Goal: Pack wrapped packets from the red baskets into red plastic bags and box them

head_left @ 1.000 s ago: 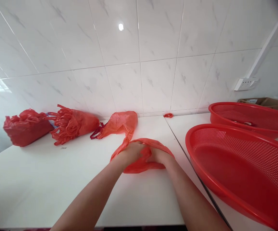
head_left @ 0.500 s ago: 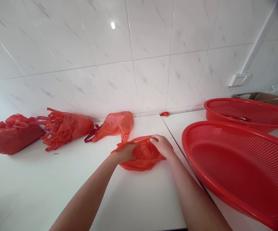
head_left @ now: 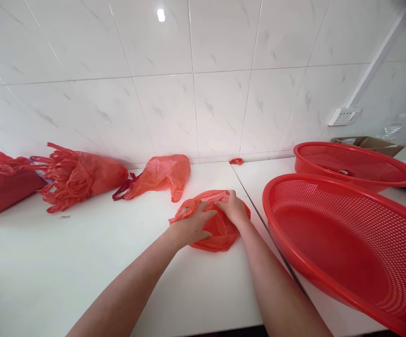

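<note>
A thin red plastic bag (head_left: 220, 234) lies crumpled on the white table, its opening facing me. My left hand (head_left: 194, 225) rests on the bag's left side with its fingers spread. On the bag's right side, my right hand (head_left: 234, 208) has its thumb and fingers at the rim, seemingly pinching the film; part of the fingers is hidden. Behind the left hand a second, flattened red plastic bag (head_left: 162, 173) lies near the wall.
Bundled red plastic bags (head_left: 90, 173) and another red bundle (head_left: 4, 187) lie at the left. Two red mesh baskets (head_left: 325, 252) stand at the right. By the wall are a small red scrap (head_left: 236, 161), a cardboard box (head_left: 381, 145) and a socket (head_left: 345, 115).
My left hand has come out of the bag's opening and now lies on top with fingers spread. The right hand stays at the right rim. The view has shifted slightly.
</note>
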`<state>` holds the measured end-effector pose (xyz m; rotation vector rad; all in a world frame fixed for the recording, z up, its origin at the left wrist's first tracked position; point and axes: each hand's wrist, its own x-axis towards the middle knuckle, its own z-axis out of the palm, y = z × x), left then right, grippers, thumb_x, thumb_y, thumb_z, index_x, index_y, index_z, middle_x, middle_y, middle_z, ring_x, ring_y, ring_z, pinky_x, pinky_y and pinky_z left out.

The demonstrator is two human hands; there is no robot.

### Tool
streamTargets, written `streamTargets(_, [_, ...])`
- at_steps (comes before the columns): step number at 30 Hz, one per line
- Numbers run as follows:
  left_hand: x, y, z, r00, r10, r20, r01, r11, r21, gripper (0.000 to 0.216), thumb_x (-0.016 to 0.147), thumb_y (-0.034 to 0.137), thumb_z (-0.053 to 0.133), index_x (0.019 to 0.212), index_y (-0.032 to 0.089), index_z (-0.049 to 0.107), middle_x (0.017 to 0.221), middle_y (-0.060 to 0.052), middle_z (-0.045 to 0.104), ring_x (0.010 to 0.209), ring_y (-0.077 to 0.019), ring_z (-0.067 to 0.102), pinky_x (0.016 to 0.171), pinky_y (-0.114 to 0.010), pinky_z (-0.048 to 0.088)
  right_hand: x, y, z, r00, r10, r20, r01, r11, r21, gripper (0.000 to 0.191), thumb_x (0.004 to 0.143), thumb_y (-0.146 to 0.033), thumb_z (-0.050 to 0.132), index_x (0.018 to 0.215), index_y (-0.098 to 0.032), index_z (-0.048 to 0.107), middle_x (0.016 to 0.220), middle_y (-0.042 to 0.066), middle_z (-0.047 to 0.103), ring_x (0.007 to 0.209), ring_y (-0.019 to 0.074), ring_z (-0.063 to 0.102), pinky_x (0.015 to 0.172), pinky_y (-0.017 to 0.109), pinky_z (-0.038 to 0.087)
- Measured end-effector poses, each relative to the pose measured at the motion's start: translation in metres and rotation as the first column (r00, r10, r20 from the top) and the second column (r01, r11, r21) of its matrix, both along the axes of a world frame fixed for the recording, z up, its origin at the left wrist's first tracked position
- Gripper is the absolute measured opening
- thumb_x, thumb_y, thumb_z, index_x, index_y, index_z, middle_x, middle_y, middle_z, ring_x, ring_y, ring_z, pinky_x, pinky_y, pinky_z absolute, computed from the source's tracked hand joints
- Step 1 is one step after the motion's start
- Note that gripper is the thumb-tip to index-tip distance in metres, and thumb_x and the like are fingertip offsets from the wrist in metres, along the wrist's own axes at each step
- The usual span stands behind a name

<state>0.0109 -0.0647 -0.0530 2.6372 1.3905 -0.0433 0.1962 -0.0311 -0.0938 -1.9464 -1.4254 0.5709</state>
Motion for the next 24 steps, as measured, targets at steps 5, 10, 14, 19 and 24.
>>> streamTargets(5, [-0.014, 0.008, 0.004, 0.999, 0.031, -0.014, -0.032, 0.993, -0.114, 0.051, 0.072, 0.017, 0.054, 0.123, 0.024, 0.055, 0.121, -0.007, 0.059, 0.067, -0.0161, 0.063, 0.046, -0.023, 0.039, 0.004, 0.005, -0.002, 0.996, -0.033, 0.088, 0.037, 0.999, -0.039, 0.049, 0.074, -0.049, 0.06, 0.112, -0.018, 0.053, 0.098, 0.009, 0.068, 0.087, 0.0219, 0.063, 0.064, 0.027, 0.041])
streamTargets(10, [-0.027, 0.005, 0.01, 0.987, 0.008, 0.163, 0.004, 0.997, -0.075, 0.059, 0.077, 0.028, 0.056, 0.134, 0.036, 0.042, 0.139, 0.001, 0.047, 0.114, -0.022, 0.054, 0.073, -0.025, 0.049, 0.001, 0.001, 0.003, 0.984, 0.031, 0.173, -0.047, 0.995, 0.092, 0.037, 0.084, -0.05, 0.046, 0.102, -0.02, 0.059, 0.094, 0.008, 0.069, 0.086, 0.021, 0.063, 0.067, 0.028, 0.04])
streamTargets(14, [-0.026, 0.001, 0.016, 0.988, 0.05, 0.145, -0.051, 0.999, 0.002, 0.053, 0.08, 0.029, 0.053, 0.132, 0.035, 0.044, 0.135, -0.001, 0.05, 0.108, -0.0212, 0.057, 0.075, -0.027, 0.048, -0.009, -0.012, 0.015, 0.96, 0.023, 0.278, -0.073, 0.983, 0.168, 0.035, 0.088, -0.048, 0.042, 0.103, -0.022, 0.059, 0.086, 0.006, 0.069, 0.08, 0.0209, 0.063, 0.063, 0.029, 0.039])
streamTargets(19, [-0.021, 0.008, 0.015, 0.984, 0.135, 0.119, -0.131, 0.99, -0.044, 0.077, 0.074, 0.026, 0.059, 0.141, 0.04, 0.024, 0.131, -0.002, 0.052, 0.088, -0.0193, 0.063, 0.054, -0.024, 0.044, -0.028, -0.024, 0.02, 0.96, -0.036, 0.278, -0.033, 0.97, 0.242, 0.037, 0.089, -0.042, 0.044, 0.119, -0.023, 0.05, 0.09, 0.005, 0.068, 0.084, 0.0216, 0.062, 0.066, 0.03, 0.041])
streamTargets(24, [-0.021, 0.019, 0.005, 0.979, 0.16, 0.126, -0.154, 0.987, -0.056, 0.081, 0.073, 0.022, 0.06, 0.143, 0.036, 0.021, 0.123, -0.003, 0.058, 0.077, -0.0162, 0.063, 0.051, -0.023, 0.042, -0.031, -0.02, 0.006, 0.891, 0.256, 0.376, -0.336, 0.927, 0.166, 0.048, 0.085, -0.043, 0.05, 0.13, -0.025, 0.046, 0.133, 0.008, 0.05, 0.124, 0.024, 0.041, 0.097, 0.037, 0.034])
